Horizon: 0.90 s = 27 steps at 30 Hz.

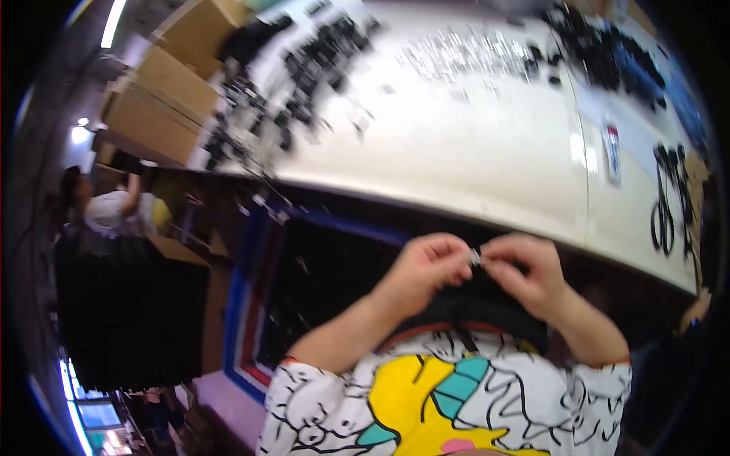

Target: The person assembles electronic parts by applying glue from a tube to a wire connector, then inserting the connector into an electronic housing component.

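My left hand [432, 267] and my right hand [532, 272] meet in front of my chest, just off the near edge of the white table [456, 163]. A small whitish, shiny piece [476, 258] shows between their fingertips, pinched from both sides. It is too small and blurred for me to tell its kind. On the table beyond lie many small clear or silvery pieces [468, 55]. Clusters of small black parts [323, 53] spread over the table's left side.
Black-handled scissors [663, 209] and a small tube-like item [613, 152] lie at the table's right. Dark bundles [601, 53] sit at the far right. Cardboard boxes [156, 106] stand left, above a blue-rimmed bin [237, 304], hanging black material [133, 311] and another person [110, 207].
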### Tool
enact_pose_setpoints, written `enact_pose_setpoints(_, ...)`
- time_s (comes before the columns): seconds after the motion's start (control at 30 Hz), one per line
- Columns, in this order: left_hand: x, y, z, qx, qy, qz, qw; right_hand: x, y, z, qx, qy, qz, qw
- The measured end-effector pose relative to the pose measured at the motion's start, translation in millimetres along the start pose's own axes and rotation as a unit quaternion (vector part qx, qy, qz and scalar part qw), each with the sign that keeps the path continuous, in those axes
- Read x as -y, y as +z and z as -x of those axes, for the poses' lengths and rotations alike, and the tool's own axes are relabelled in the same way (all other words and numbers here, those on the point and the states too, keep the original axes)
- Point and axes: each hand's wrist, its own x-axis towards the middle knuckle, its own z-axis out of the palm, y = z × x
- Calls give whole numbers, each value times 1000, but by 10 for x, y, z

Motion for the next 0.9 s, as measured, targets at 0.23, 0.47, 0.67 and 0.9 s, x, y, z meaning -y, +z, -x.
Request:
enact_pose_setpoints(0.23,-77,159,69,35,14,-158,987,-98,-107,176,18,-9,-3,1000)
enact_pose_setpoints(0.47,-78,238,-2,61,11,-207,976,-114,-217,203,16,-50,10,999)
enact_pose_setpoints(0.67,-111,277,50,-16,55,-199,978,-213,-204,158,-18,-105,10,994)
enact_pose_setpoints(0.9,87,229,-110,-13,67,-174,982,-327,-215,294,-42,-83,-18,996)
